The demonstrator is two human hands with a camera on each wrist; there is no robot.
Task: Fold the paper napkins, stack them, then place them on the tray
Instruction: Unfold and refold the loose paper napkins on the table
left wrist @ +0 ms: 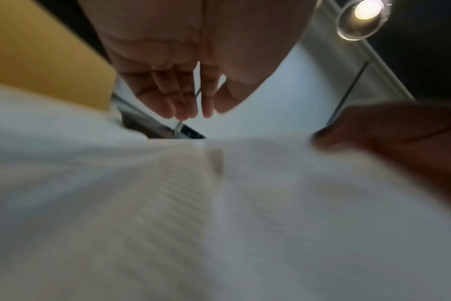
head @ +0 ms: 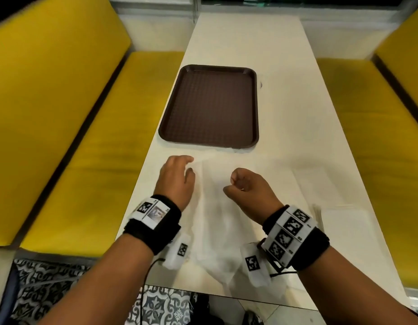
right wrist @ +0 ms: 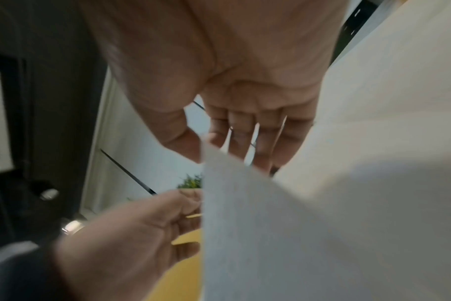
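Observation:
A thin white paper napkin (head: 212, 207) lies partly lifted on the white table (head: 250, 43) between my hands. My right hand (head: 236, 181) is curled, and it pinches the napkin's raised edge (right wrist: 211, 160) between thumb and fingers. My left hand (head: 189, 165) hovers at the napkin's left edge with loosely curved fingers (left wrist: 185, 106) and nothing between them; the napkin (left wrist: 219, 213) fills the space below it. The brown tray (head: 210, 106) sits bare just beyond both hands. More white napkins (head: 339, 214) lie flat to the right of my right wrist.
Yellow bench seats (head: 86, 148) run along both sides of the narrow table. The table's near edge (head: 226, 293) is just below my wrists, with patterned floor tiles (head: 161, 308) under it.

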